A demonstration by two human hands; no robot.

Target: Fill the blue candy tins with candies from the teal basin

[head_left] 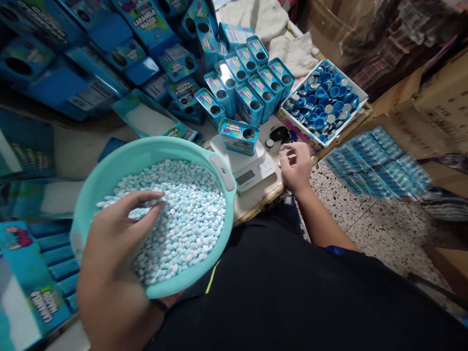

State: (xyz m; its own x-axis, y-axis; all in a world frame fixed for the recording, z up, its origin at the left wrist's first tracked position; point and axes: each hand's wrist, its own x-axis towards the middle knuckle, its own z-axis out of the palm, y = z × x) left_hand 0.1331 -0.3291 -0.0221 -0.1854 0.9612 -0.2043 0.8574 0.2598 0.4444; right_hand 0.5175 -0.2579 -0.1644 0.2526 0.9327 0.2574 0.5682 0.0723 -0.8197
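Note:
My left hand (117, 239) is over a turquoise basin (95, 170) heaped with small pale blue and white candies (183, 219). Its thumb and forefinger come nearly together just above them; whatever is between the tips is too small to make out. My right hand (297, 168) rests at the table edge, fingers loosely curved and apart, holding nothing I can see. Between the two hands stands a white kitchen scale (256, 170) with a lit display. One blue tin (239, 137) with a round hole in its top sits upright on the scale.
Several blue tins (250, 105) stand behind the scale. A box (360, 100) of blue and silver caps lies to the right, with black keys (280, 134) before it. Stacked tins (95, 73) rise at left. Wrapped blue packs (378, 163) lie on the floor beside cardboard boxes (442, 97).

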